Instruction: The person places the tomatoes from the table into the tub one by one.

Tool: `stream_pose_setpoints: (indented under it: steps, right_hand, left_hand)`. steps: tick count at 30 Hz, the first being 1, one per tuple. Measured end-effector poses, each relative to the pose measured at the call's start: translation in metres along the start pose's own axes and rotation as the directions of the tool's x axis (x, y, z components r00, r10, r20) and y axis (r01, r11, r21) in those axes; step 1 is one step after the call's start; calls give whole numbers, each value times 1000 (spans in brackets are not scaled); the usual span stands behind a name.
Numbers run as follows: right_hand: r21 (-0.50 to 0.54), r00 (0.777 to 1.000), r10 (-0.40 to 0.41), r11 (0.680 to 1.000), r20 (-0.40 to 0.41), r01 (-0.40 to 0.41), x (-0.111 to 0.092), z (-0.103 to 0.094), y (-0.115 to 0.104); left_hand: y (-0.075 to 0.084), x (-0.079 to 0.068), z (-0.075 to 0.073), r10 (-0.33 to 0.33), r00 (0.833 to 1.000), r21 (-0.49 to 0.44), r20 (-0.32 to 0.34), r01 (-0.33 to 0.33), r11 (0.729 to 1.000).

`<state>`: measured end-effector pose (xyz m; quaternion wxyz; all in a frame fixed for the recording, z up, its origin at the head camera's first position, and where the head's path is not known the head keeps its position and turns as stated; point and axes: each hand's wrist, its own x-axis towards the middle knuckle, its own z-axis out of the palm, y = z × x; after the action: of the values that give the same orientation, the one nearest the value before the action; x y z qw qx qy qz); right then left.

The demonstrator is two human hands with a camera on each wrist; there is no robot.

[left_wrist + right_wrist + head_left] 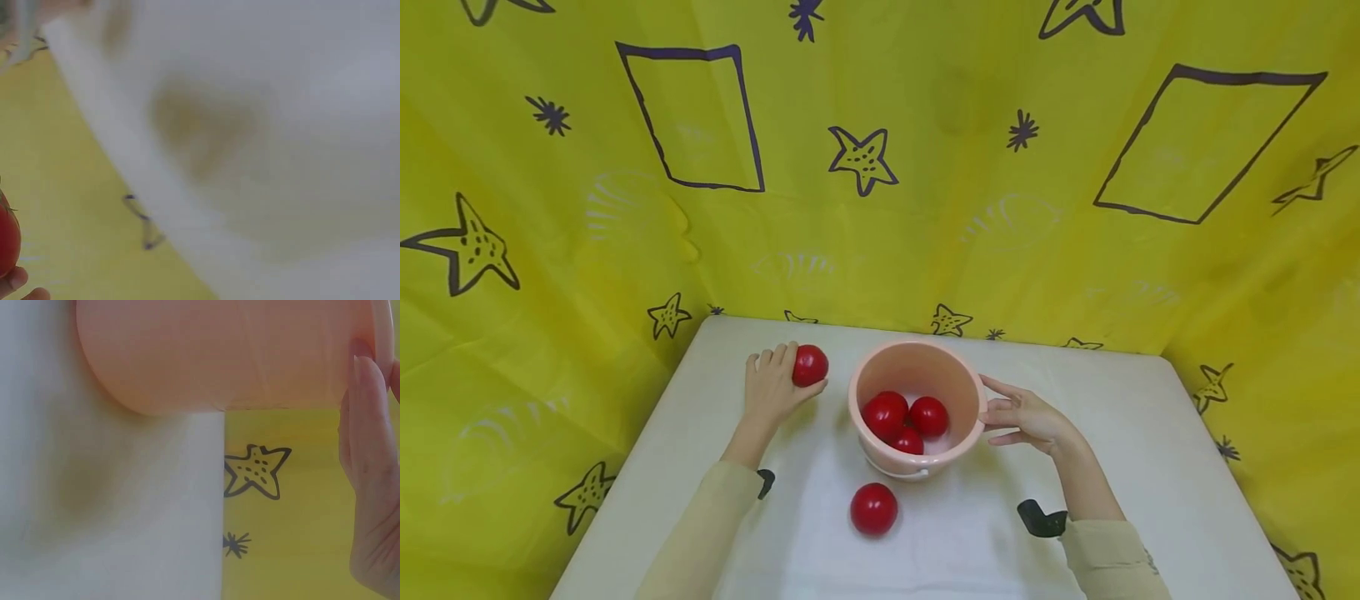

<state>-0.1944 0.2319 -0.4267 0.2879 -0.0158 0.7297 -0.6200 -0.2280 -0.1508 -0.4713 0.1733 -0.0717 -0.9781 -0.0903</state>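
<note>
My left hand point(772, 383) grips a red tomato point(811, 365) above the table, left of a pink bucket point(958, 379). Part of that tomato point(7, 240), with a green stem, shows at the edge of the left wrist view beside fingertips. Several red tomatoes point(929, 416) lie inside the upright bucket. At the bucket's right side, my right hand point(1030, 417) holds the rim; in the right wrist view its fingers point(369, 394) lie against the outer wall just under the rim. Another tomato point(874, 509) rests on the table in front of the bucket.
A white-covered table point(985, 550) carries everything. Yellow curtain point(925, 242) with drawn stars and frames surrounds its back and sides. The bucket's white handle point(898, 477) hangs down at its front.
</note>
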Motion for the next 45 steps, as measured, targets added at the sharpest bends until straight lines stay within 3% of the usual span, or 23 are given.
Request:
stream_pose_setpoints:
  steps: [8,14,17,20,24,28,30,37,42,45]
  right_hand:
    - [14,1000,-6,1000,6,6,0,1,-1]
    - [13,1000,-1,1000,-2,1,2,2,0]
    - [12,1000,-2,1000,-3,2,3,2,1]
    - [14,1000,-4,1000,-2,4,3,3,1]
    - [11,1000,4,1000,-11,-4,3,3,1]
    - [10,1000,11,1000,-24,-11,3,3,1]
    - [17,999,15,1000,-30,-14,3,3,1]
    - [17,1000,0,1000,-2,0,1,2,2]
    - [13,1000,1,1000,-9,0,-1,1,1]
    - [15,1000,5,1000,-13,-5,-2,1,0]
  left_hand:
    - [55,28,-36,159,987,12,-26,-159,987]
    - [99,29,-35,302,952,24,45,-303,953]
    - [118,27,-29,378,917,34,125,-385,922]
    - [134,25,-21,435,870,35,232,-455,890]
    - [150,24,-12,493,788,34,368,-541,840]
    - [161,24,-2,544,700,84,463,-646,759]
    - [164,25,2,554,668,110,496,-681,724]
    - [169,27,11,520,604,174,604,-737,653]
    - [172,25,16,506,568,216,649,-775,594]
    - [172,25,18,491,547,215,678,-787,578]
